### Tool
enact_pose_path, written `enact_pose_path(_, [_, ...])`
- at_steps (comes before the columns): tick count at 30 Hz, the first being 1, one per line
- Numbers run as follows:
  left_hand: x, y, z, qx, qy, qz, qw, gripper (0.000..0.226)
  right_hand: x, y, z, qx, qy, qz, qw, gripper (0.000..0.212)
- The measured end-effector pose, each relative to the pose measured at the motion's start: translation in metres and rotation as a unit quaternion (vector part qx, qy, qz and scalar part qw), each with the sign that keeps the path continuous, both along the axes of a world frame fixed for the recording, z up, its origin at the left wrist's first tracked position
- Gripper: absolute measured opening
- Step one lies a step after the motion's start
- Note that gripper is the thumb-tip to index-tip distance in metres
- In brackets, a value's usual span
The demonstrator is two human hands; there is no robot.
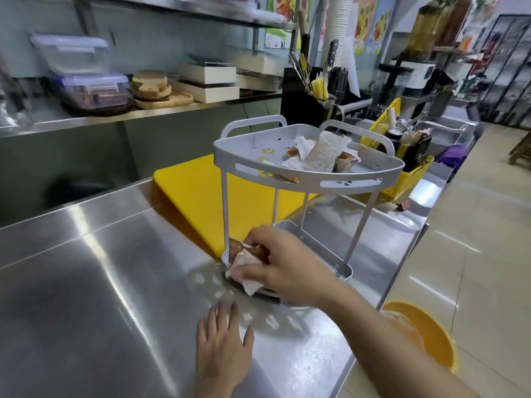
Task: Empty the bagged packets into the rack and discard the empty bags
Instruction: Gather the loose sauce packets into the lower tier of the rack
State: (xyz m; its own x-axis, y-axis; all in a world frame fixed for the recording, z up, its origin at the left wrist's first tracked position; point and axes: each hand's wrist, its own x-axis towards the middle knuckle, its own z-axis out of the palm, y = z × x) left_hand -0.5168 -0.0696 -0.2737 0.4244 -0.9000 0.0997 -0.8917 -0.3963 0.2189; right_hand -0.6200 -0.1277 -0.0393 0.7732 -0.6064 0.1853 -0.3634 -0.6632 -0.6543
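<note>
- Our right hand (283, 262) grips a small bundle of packets (244, 258), fingers curled shut round it, at the front left corner of the rack's (310, 179) lower tier.
- The bundle's long axis runs from upper left, where a brown end sticks out, down to lower right, where a white paper corner points toward us.
- We cannot count the packets in the grip; they overlap.
- Our left hand (222, 344) lies flat on the table (100, 282), fingers spread and pointing away from us, holding nothing.
- The rack has two tiers on thin legs, with two loop handles at the back of the upper one.
- On the upper tier a heap (319, 153) of white-and-brown packets lies at mixed angles; one tall white packet stands tilted in the middle. We make out perhaps five or six, no surer.
- The rack stands on a steel table, partly beside a yellow board (201, 196).
- One yellow bucket (425, 337) sits on the tiled floor below the table's right edge.
- One yellow basket (408, 179) stands behind the rack.
- Steel shelves along the wall hold boxes and wooden boards.
</note>
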Motion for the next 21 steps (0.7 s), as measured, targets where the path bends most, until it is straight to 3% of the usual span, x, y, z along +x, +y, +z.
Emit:
enact_pose_path(3, [0.002,0.002,-0.005,-0.012,-0.001,0.007,1.0,0.058,0.002,-0.01,0.053,-0.141,-0.155,-0.066,0.976,0.026])
enact_pose_path(6, [0.002,0.003,-0.003,-0.006,0.011,0.011,1.0,0.059,0.006,-0.033,0.087,-0.283,-0.221,-0.183,0.915,0.021])
enact_pose_path(7, [0.001,0.004,-0.002,-0.003,0.015,0.012,1.0,0.06,0.008,-0.043,0.093,-0.322,-0.204,-0.234,0.894,0.021])
enact_pose_path(9, [0.0,0.004,-0.001,-0.003,0.021,0.01,1.0,0.061,0.009,-0.066,0.097,-0.369,-0.054,-0.299,0.878,0.025])
enact_pose_path(10, [0.0,0.005,0.0,-0.004,0.023,0.009,1.0,0.061,0.008,-0.076,0.097,-0.347,0.051,-0.29,0.891,0.028])
enact_pose_path(12, [0.001,0.006,0.002,0.001,0.027,0.014,1.0,0.062,0.005,-0.087,0.096,-0.202,0.206,-0.219,0.932,0.043])
enact_pose_path(13, [0.002,0.006,0.002,-0.002,0.029,0.017,0.999,0.063,0.003,-0.087,0.096,-0.122,0.224,-0.193,0.948,0.052])
enact_pose_path(15, [0.002,0.005,0.002,-0.011,0.027,0.018,0.999,0.063,-0.001,-0.086,0.094,-0.1,0.227,-0.183,0.951,0.061])
enact_pose_path(18, [0.002,0.005,-0.007,0.032,0.004,0.014,0.999,0.066,-0.002,-0.084,0.083,-0.219,0.148,-0.24,0.934,0.052])
enact_pose_path(21, [0.005,0.005,-0.012,0.03,0.019,0.015,0.999,0.066,0.009,-0.067,0.075,-0.286,-0.059,-0.255,0.922,0.039])
